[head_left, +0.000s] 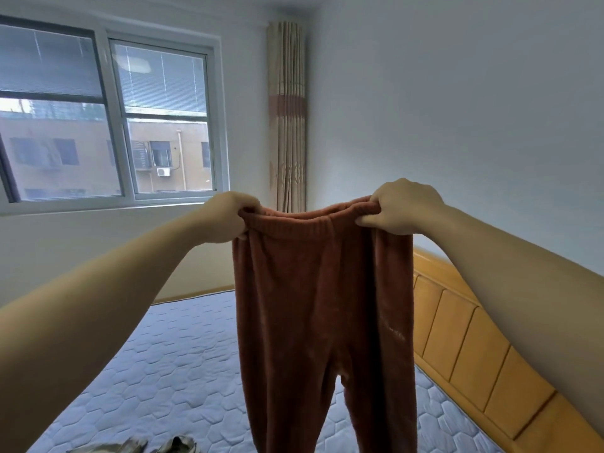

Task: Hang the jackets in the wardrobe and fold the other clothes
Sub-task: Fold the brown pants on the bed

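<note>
Room: bedroom, pale walls, 1 sliding window (111, 119) at left, 1 bunched curtain (287, 116) in the corner.

1. Mattress (170, 371): blue, quilted, below my arms; wooden headboard (464, 348) along its right side.
2. Trousers (323, 305): rust-brown fleece, 1 pair, held in the air over the mattress, waistband uppermost, 2 legs hanging, hems out of frame.
3. Olive garment (130, 446): crumpled on the mattress at the near edge; kind not discernible.
4. My left hand (228, 220): fingers curled tight, gripping the waistband's left end.
5. My right hand (402, 207): fingers and thumb pinching the right end.

Risk, my judgement: the stretchy waistband sags between my 2 grips. If lowered carelessly, the legs could twist or land on the olive garment, spoiling the fold.
</note>
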A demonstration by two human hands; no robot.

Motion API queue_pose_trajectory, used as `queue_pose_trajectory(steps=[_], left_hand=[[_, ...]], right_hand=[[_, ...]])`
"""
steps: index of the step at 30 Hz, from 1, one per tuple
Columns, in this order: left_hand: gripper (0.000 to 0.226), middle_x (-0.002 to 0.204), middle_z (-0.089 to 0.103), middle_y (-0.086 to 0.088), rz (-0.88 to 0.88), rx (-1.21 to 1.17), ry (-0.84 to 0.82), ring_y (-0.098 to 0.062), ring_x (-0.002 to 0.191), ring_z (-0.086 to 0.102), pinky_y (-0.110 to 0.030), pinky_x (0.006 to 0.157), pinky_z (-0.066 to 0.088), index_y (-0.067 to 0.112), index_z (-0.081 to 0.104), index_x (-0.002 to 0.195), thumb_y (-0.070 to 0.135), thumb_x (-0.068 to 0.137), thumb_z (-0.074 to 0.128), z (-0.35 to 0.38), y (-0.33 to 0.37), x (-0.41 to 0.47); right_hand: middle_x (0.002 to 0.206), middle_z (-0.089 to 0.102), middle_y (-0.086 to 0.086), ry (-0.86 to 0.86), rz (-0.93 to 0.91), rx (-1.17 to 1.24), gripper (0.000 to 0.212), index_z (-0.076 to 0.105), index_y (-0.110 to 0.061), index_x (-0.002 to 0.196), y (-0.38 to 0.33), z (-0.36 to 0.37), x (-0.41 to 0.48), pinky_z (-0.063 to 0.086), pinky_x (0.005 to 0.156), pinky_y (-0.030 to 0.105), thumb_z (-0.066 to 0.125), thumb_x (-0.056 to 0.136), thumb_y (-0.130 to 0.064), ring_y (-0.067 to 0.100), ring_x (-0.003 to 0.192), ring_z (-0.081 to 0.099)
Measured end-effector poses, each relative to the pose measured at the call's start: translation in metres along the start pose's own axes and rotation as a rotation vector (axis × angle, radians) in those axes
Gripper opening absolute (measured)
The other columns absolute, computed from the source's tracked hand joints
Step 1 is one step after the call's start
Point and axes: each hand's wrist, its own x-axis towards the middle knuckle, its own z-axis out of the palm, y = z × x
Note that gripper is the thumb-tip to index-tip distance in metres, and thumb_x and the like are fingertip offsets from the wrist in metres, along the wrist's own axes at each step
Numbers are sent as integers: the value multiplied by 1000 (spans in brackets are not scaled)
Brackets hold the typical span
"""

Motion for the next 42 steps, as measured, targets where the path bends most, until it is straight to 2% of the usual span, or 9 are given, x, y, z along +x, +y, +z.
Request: queue_pose_trajectory(steps=[2, 4, 7, 12, 19, 24, 31, 35, 42], left_hand=[[37, 78, 68, 1, 16, 4, -66, -19, 76, 64, -29, 63, 52, 32, 72, 79, -3, 73, 64, 2, 6, -2], [13, 75, 68, -2, 26, 20, -123, -20, 72, 64, -32, 62, 51, 28, 73, 75, 19, 74, 82, 5, 11, -4], [28, 73, 67, -8, 36, 117, -39, -22, 68, 62, -29, 57, 44, 21, 71, 68, 44, 76, 85, 9, 16, -1], [28, 64, 59, -6, 4, 70, 286, -17, 63, 53, -28, 55, 38, 13, 65, 64, 31, 81, 79, -2, 14, 8], [30, 67, 57, 0, 75, 16, 227, -13, 65, 51, -27, 55, 34, 20, 55, 66, 26, 88, 75, 6, 11, 6], [23, 74, 58, 1, 100, 14, 243, -12, 69, 52, -27, 57, 36, 14, 59, 81, 26, 90, 76, 4, 2, 6], [18, 78, 60, 10, 78, -35, 218, -7, 71, 54, -20, 60, 37, 25, 65, 89, 18, 85, 80, -4, -2, 2], [13, 80, 65, 5, 53, 44, 31, -14, 75, 58, -23, 62, 41, 23, 72, 88, 14, 84, 80, -5, -5, -4], [9, 77, 70, -5, -66, -63, 6, -17, 72, 62, -20, 58, 44, 14, 76, 85, 20, 82, 83, -4, -8, -9]], right_hand=[[71, 62, -8, -1, 29, 6, 47, 60, -28, 69, 3, 1, -2, 35, 52, 25, 56, 87, -72, 13, 66, 58], [72, 62, -8, -7, 50, 22, 46, 60, -29, 70, 8, 0, -4, 38, 54, 26, 55, 87, -72, 13, 68, 58], [73, 63, -9, -19, 46, 0, 45, 62, -29, 73, 12, 0, -8, 34, 52, 25, 53, 89, -71, 11, 68, 58], [71, 64, -9, -54, 58, 25, 47, 62, -30, 75, 18, 1, -14, 34, 50, 22, 53, 88, -74, 10, 65, 60], [74, 64, -5, -126, 20, 77, 43, 64, -27, 78, 29, 10, -23, 37, 54, 23, 54, 94, -66, 12, 68, 61], [79, 65, -1, -138, -39, 187, 40, 67, -22, 79, 32, 13, -22, 39, 58, 25, 56, 97, -56, 15, 72, 61], [61, 59, -2, -121, -32, 195, 44, 60, -24, 63, 28, 11, -15, 38, 53, 24, 65, 90, -58, 14, 58, 56], [56, 56, -3, -123, -38, 164, 43, 60, -23, 60, 23, 13, -15, 38, 51, 23, 70, 87, -56, 13, 55, 55], [61, 61, 0, -26, 45, 299, 33, 69, -20, 67, 15, 15, -17, 39, 52, 23, 71, 86, -47, 15, 61, 58]])
